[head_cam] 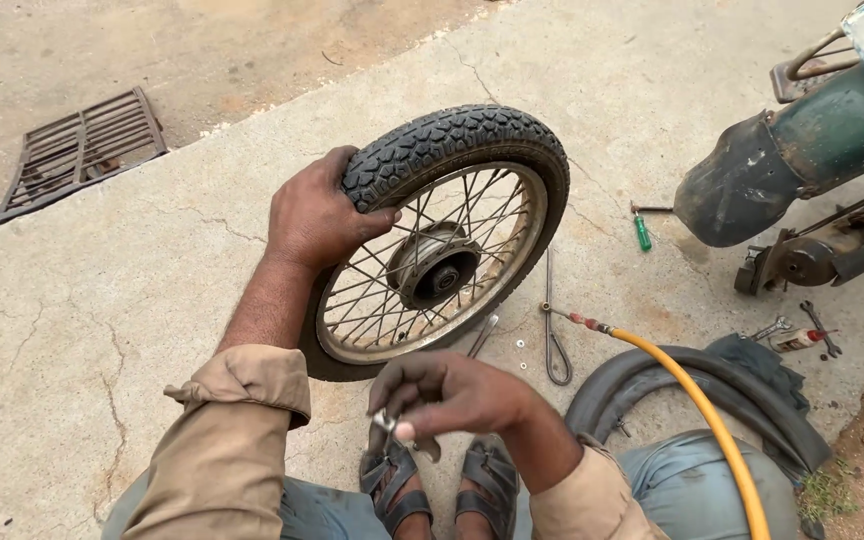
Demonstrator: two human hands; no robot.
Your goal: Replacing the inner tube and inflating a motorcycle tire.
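Note:
A spoked motorcycle wheel (432,240) with a knobby black tyre stands tilted on the concrete in front of me. My left hand (317,215) grips the tyre at its upper left edge. My right hand (452,395) hovers below the wheel, above my sandalled feet, with its fingertips pinched on a small metal part (385,421). The wheel's hub (437,270) faces me.
A black inner tube (652,380) lies at the right with a yellow air hose (702,410) across it. A green screwdriver (642,232), spanners (817,330) and a bent metal tool (555,340) lie on the concrete. A motorcycle's rear (802,150) stands at right. A drain grate (80,150) sits at far left.

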